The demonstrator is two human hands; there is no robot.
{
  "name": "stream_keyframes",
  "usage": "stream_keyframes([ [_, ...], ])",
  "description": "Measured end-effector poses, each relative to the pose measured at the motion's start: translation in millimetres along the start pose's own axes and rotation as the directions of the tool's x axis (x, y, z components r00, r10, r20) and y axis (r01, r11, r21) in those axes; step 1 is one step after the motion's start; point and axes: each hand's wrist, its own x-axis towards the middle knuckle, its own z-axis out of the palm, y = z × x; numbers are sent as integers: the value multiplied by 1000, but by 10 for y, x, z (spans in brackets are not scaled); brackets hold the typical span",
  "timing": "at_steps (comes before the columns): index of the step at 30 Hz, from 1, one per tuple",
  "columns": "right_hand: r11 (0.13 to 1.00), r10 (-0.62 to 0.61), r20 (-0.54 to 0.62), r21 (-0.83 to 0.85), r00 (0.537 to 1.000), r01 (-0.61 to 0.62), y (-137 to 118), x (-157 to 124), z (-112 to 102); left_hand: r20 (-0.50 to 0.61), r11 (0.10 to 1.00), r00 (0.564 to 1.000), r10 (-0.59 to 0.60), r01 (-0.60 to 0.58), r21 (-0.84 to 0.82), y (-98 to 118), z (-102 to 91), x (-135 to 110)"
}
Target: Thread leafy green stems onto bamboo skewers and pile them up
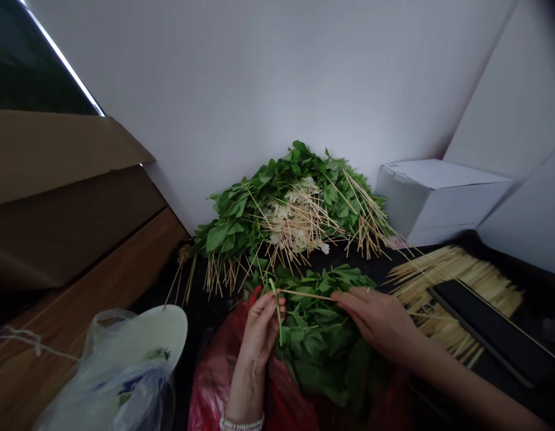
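My left hand (259,326) pinches a green stem (279,323) upright between thumb and fingers. My right hand (380,317), with a ring on one finger, grips a thin wooden skewer (308,294). The skewer lies nearly level, and its left end meets the stem at my left fingertips; whether it has pierced the stem I cannot tell. Below both hands, loose leafy greens (324,359) fill a red plastic bag (218,371). Behind them is a heap of skewered leafy greens (232,218), with pale whitish skewered pieces (299,197) at its middle.
Many bare skewers (475,275) lie at the right, partly under a dark flat phone-like object (488,326). A white box (443,200) stands against the wall. At the left are a pale bowl (176,326), a clear plastic bag (97,395) and a cardboard box (70,221).
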Motion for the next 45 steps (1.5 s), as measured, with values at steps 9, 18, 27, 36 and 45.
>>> stream_keyframes([
  [9,995,-86,-93,-67,992,79,-38,-9,36,-98,999,995,17,-13,36,-8,-1,13],
  [18,993,-88,-100,-89,991,79,-25,-26,50,-143,995,989,31,-18,93,15,26,2],
  [27,987,-119,-146,-121,982,102,-39,-29,31,-158,994,987,29,-12,107,53,63,-18],
  [36,986,-117,-135,-133,984,99,-64,-42,52,-107,1000,994,30,-30,8,51,80,-19],
  [45,992,-101,-71,-88,992,94,-147,-59,102,-134,985,986,100,-79,154,129,154,-79],
])
